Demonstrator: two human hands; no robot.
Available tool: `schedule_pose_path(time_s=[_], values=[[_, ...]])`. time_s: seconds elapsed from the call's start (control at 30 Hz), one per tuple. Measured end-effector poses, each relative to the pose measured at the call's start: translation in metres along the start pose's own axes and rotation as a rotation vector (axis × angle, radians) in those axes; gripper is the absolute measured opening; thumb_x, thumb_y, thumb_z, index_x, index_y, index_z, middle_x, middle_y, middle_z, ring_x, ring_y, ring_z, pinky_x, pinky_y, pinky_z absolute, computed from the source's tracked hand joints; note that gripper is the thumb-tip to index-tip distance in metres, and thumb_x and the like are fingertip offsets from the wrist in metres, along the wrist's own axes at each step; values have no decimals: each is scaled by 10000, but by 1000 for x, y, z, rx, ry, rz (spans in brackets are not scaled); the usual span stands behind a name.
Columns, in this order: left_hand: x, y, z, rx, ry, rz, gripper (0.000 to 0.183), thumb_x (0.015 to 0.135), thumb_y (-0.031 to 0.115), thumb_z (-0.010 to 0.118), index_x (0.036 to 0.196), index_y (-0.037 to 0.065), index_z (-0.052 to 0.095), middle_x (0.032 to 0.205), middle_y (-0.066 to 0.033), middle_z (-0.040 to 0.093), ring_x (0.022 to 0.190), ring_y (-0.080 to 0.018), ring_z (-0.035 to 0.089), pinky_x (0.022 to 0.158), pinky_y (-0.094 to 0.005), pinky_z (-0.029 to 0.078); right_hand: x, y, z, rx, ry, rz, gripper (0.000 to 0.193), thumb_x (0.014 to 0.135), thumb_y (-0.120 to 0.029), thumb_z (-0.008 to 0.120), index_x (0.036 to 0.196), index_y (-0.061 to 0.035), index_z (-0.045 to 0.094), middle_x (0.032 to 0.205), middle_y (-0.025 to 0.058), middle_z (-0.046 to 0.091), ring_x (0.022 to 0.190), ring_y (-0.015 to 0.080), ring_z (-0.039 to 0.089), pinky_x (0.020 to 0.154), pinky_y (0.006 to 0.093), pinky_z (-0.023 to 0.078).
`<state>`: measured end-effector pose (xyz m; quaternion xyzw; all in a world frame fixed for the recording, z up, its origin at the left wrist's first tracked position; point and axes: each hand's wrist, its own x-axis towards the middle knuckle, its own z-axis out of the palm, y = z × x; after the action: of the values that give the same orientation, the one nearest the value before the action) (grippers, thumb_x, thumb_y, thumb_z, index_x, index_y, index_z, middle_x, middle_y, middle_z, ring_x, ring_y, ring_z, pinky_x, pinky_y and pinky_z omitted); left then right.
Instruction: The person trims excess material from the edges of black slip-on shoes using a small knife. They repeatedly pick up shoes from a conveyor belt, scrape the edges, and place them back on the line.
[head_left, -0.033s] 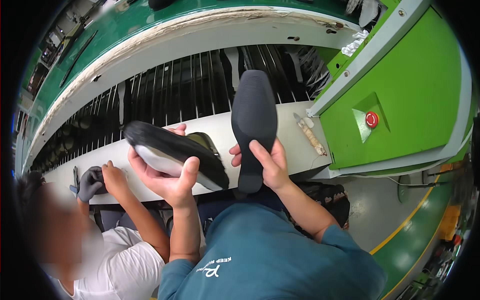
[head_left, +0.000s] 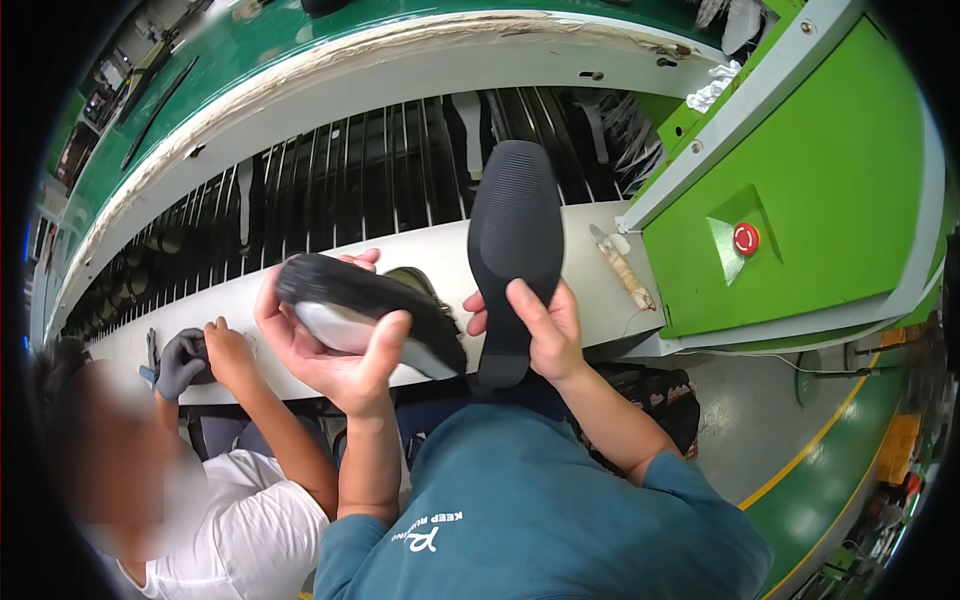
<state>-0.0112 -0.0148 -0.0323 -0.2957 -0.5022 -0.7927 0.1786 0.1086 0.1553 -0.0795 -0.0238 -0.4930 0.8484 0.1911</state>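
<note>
My left hand (head_left: 335, 365) is wrapped round a black shoe upper (head_left: 350, 285), its pale underside turned partly toward me. An olive-green piece, which looks like a shoe last (head_left: 412, 283), shows at the upper's far side. In my right hand (head_left: 550, 330) is a black shoe sole (head_left: 517, 220), held upright by its narrow waist with the thumb on its face. Fine ridges cross the sole's toe end, and its heel end points toward me. Shoe upper and sole are close side by side, apart from each other, above the white ledge (head_left: 590, 235).
Beyond the ledge runs a bed of dark metal rollers (head_left: 370, 170) with shoe parts on it. A wrapped-handle knife (head_left: 622, 268) lies at the ledge's right. A green machine panel (head_left: 830, 190) has a red button (head_left: 746, 238). At left sits a co-worker (head_left: 235, 520), one hand gloved.
The shoe upper has shifted slightly right and turned a little in my left hand. The sole has moved a touch to the right. Both grips stay as they were.
</note>
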Motion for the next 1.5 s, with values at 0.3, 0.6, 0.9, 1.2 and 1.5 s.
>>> schedule_pose_path(time_s=[0.3, 0.6, 0.9, 1.2, 1.5], values=[[7, 27, 8, 5, -267, -80, 392, 949, 65, 830, 1267, -50, 631, 1125, -214, 773, 1063, -274, 761, 968, -397, 614, -35, -8, 10, -46, 23, -153, 305, 1143, -190, 599, 1306, 52, 688, 1188, 125, 759, 1023, 184, 743, 906, 337, 591], [8, 35, 4, -95, -331, -240, 474, 1103, 335, 607, 1314, -88, 653, 1175, -242, 780, 1095, -292, 771, 1011, -422, 607, -42, -24, 36, -214, -188, -154, 456, 1068, -195, 713, 1404, 106, 651, 1289, 167, 741, 1168, 205, 697, 1027, 356, 546], [9, 25, 7, -20, -345, -121, 405, 1139, 252, 572, 1345, -92, 628, 1166, -241, 785, 1098, -287, 770, 997, -412, 608, -40, -24, 30, -228, -98, -210, 399, 1047, -168, 729, 1345, 90, 671, 1189, 128, 769, 1062, 167, 703, 937, 323, 562], [11, 19, 8, -80, -349, -117, 376, 1145, 218, 563, 1349, -96, 604, 1142, -238, 782, 1046, -282, 776, 956, -413, 626, 24, 3, -40, -504, 198, -73, 437, 1037, -224, 795, 1376, 7, 644, 1232, 91, 735, 1081, 148, 676, 968, 318, 542], [12, 13, 4, -98, -332, -115, 372, 1156, 237, 536, 1335, -83, 597, 1107, -227, 780, 986, -252, 767, 893, -378, 625, -1, 0, -170, -1864, 463, -344, 439, 956, -207, 805, 1370, -89, 719, 1267, 118, 663, 1213, 372, 599, 1065, 494, 455]])
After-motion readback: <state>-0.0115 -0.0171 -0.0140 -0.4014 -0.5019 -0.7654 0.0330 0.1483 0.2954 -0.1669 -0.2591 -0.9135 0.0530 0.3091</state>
